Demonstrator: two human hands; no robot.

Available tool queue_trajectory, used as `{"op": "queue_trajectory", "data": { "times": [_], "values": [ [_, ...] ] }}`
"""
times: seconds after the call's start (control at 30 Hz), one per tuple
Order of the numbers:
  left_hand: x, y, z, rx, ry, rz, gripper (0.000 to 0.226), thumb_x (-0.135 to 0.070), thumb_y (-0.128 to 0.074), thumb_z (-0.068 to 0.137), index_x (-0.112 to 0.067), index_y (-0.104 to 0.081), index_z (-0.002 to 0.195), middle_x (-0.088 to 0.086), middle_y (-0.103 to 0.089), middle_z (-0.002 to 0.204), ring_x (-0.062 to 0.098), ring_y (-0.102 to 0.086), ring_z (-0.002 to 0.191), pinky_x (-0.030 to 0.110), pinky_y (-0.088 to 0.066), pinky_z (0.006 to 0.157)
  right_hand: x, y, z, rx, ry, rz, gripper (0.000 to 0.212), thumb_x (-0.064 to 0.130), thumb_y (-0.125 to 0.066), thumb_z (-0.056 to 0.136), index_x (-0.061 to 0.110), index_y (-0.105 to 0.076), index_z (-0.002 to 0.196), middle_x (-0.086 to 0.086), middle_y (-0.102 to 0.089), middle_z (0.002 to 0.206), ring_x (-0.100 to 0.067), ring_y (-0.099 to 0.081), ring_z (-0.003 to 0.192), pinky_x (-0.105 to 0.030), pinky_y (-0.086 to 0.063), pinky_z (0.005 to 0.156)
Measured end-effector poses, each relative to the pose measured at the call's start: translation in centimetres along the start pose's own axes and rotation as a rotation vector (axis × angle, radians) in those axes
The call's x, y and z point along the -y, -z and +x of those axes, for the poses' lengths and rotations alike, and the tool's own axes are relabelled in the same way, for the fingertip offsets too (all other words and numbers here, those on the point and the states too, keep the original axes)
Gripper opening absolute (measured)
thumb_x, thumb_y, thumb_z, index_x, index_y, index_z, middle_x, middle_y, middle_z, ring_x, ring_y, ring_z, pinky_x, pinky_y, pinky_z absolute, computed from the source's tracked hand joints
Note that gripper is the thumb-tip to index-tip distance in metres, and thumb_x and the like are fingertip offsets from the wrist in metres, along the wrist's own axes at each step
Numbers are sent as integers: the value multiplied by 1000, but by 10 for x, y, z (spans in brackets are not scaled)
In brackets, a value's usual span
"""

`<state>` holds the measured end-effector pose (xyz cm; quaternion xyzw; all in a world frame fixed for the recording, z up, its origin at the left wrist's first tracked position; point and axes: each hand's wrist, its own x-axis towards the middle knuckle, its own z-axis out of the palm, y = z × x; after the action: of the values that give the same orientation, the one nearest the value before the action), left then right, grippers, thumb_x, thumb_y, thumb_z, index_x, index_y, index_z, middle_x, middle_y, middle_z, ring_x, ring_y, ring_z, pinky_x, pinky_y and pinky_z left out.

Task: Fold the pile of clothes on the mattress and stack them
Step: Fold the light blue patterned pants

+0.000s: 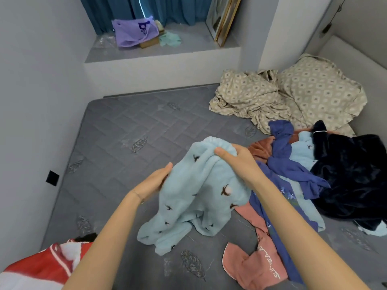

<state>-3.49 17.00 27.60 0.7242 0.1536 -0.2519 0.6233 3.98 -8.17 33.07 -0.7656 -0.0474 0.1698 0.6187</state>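
I hold up a light blue fleece garment (188,195) with small dark bird prints above the grey quilted mattress (125,132). My right hand (234,160) grips its bunched top edge. My left hand (155,181) touches its left side with fingers nearly straight, partly hidden behind the cloth. The garment's lower part drapes onto the mattress. To the right lies the pile of clothes (303,164): a blue top, a rust piece, a light blue piece and a dark navy fleece (351,174). A pink garment (255,264) with lettering lies in front of the pile.
A crumpled beige patterned sheet and pillow (282,97) fill the far right corner. A red and white cloth (41,268) lies at the near left. Walls close in on the left and back. A ledge behind holds a purple bag (134,32).
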Motion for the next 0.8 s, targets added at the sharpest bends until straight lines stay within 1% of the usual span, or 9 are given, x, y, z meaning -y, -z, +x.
{"op": "queue_trajectory", "data": {
  "times": [0.07,0.1,0.2,0.23,0.4,0.5,0.63,0.7,0.8],
  "values": [
    [1,-6,1,40,-44,70,82,-81,-64,59,-20,-68,114,-3,-71,112,13,-66,105,29,-51,91,-3,1,-2,64,13,-44,20,33,-68,88,15,-72,96,0,-74,93,-11,-69,88,-28,-54,76],
    [2,-5,2,29,-75,93,73,-71,-71,65,-15,-68,112,0,-72,109,14,-66,101,27,-52,87,-5,5,-3,73,19,-65,22,33,-69,88,12,-72,97,-3,-74,94,-12,-69,87,-29,-54,76],
    [6,5,7,-140,-193,27,26,-28,-63,93,-8,-68,109,3,-71,103,13,-65,93,21,-52,77,-11,21,-1,74,27,-125,37,36,-72,85,0,-67,93,-13,-72,89,-13,-65,76,-30,-50,68],
    [3,8,7,-186,-229,3,20,-23,-57,96,-9,-67,106,0,-69,98,9,-63,88,19,-50,75,-13,25,0,76,18,-148,42,38,-73,83,-2,-65,92,-13,-70,84,-13,-63,73,-29,-48,65],
    [-7,2,11,-200,-241,105,17,-26,-48,101,-19,-57,88,-6,-56,86,0,-53,72,18,-42,66,-23,21,2,34,-22,-120,44,39,-76,80,-1,-60,82,-8,-63,77,-11,-58,68,-25,-45,61],
    [-10,-7,13,-126,-214,123,13,-28,-56,96,-17,-57,102,-6,-62,99,4,-60,87,19,-46,75,-23,16,3,38,-38,-108,36,38,-77,79,7,-60,80,-2,-61,77,-10,-58,70,-25,-46,64],
    [-26,-25,9,6,-204,-16,35,-25,-62,92,-26,-47,124,-4,-68,114,6,-65,102,13,-48,77,-27,9,2,175,-55,-163,35,39,-78,78,11,-61,91,3,-63,85,-9,-61,78,-29,-49,72],
    [-32,-36,11,60,-202,-6,38,-24,-63,92,-27,-46,126,0,-68,114,3,-65,101,12,-48,77,-31,3,2,195,-58,-164,37,38,-77,79,9,-62,97,3,-64,88,-8,-61,81,-29,-50,74],
    [-35,-50,19,38,-219,41,28,-21,-69,88,-26,-58,113,-4,-67,110,-3,-64,95,14,-50,78,-38,-5,3,228,-115,-99,43,44,-71,84,6,-61,100,3,-62,87,-9,-59,79,-29,-47,72]
  ]
}}
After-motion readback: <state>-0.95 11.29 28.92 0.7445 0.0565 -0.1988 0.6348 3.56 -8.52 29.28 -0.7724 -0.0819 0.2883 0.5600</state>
